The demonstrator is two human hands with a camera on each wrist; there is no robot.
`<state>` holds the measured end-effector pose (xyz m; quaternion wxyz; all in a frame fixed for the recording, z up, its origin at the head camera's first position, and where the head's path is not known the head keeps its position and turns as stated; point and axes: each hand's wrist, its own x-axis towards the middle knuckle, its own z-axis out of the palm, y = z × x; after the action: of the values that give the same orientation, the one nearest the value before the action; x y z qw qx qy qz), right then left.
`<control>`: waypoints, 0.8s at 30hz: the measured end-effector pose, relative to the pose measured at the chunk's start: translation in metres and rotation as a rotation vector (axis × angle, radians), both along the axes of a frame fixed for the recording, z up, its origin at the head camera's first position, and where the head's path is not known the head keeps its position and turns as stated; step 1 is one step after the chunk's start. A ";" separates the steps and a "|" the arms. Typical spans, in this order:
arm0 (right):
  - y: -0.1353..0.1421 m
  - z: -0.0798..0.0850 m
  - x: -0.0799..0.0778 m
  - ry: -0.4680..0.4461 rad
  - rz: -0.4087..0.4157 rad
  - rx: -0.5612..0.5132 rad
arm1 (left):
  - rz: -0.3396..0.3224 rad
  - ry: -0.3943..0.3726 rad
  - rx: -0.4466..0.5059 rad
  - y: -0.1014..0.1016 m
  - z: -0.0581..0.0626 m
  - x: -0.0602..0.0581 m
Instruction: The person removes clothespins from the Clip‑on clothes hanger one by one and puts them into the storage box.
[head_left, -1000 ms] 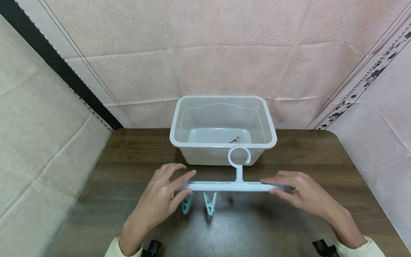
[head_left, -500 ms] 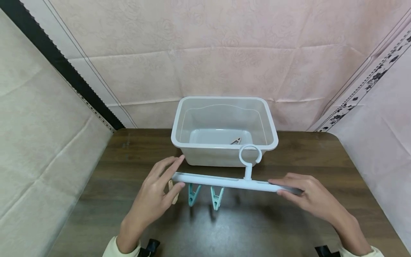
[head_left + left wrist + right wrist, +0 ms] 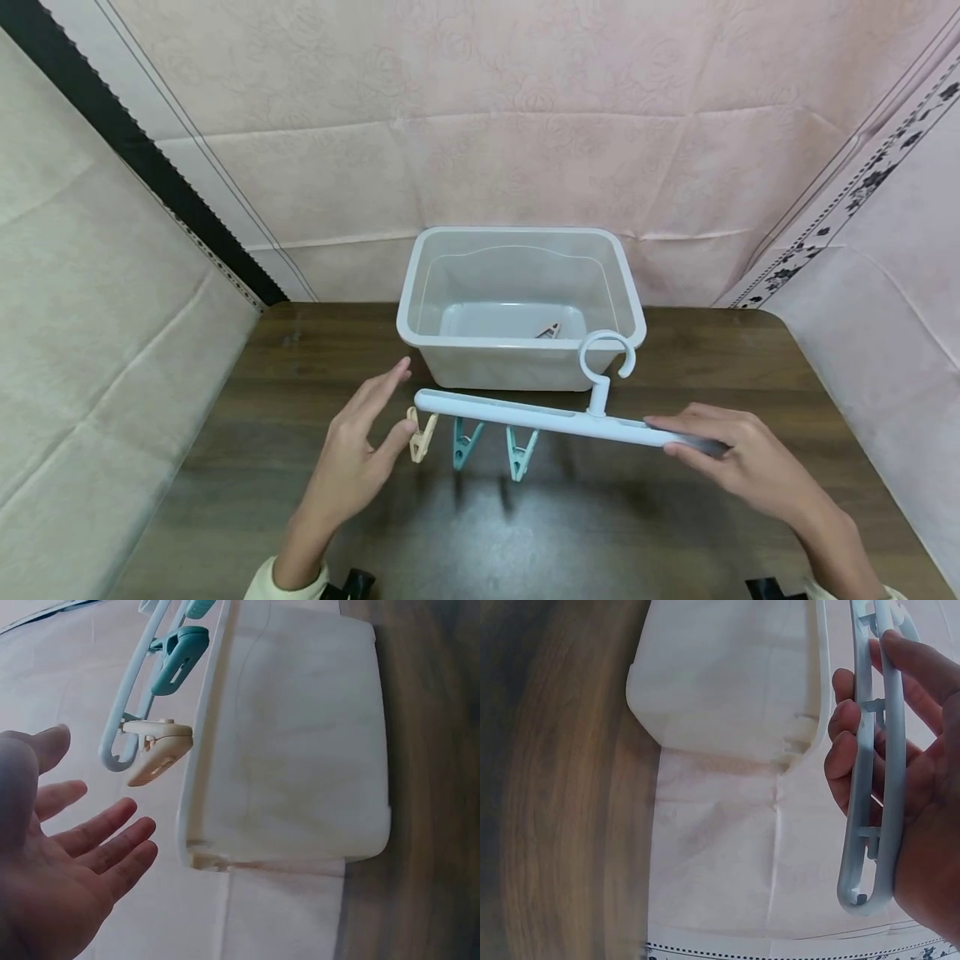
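My right hand (image 3: 738,454) grips one end of a pale blue clip hanger (image 3: 517,415) and holds it above the table. In the right wrist view, fingers and thumb wrap the hanger's bar (image 3: 862,795). Its hook (image 3: 606,350) points up and away. From the far left end hangs a beige clip (image 3: 422,437), followed by a teal clip (image 3: 465,442) and a lighter teal clip (image 3: 519,454). My left hand (image 3: 352,458) is spread beside the beige clip; in the left wrist view its fingers (image 3: 112,855) are apart from the hanger and hold nothing.
A pale grey plastic bin (image 3: 522,342) stands at the back of the wooden table (image 3: 315,350), just behind the hanger. One small clip (image 3: 551,330) lies inside it. Patterned cloth (image 3: 525,167) hangs behind and at both sides.
My left hand has let go of the hanger's left end and drawn back left. The hanger has shifted right and its left end has swung up, bringing the beige clip into view.
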<state>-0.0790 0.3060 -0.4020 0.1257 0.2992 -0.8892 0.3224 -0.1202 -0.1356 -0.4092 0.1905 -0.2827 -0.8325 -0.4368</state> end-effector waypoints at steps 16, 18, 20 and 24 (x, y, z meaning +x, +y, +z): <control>0.007 0.003 -0.001 0.003 0.008 -0.034 | -0.127 -0.524 0.215 -0.005 -0.015 0.000; 0.008 0.003 -0.002 -0.002 0.008 -0.037 | -0.193 -0.611 0.263 -0.004 -0.016 -0.001; 0.008 0.003 -0.002 -0.007 0.011 -0.040 | -0.251 -0.690 0.329 -0.003 -0.017 -0.002; 0.008 0.004 -0.002 -0.013 0.011 -0.039 | -0.389 -0.775 0.428 -0.003 -0.023 -0.005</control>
<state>-0.0814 0.3137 -0.3984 0.1241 0.2993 -0.8819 0.3424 -0.1251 -0.1390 -0.4317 -0.1648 -0.2040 -0.6653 -0.6990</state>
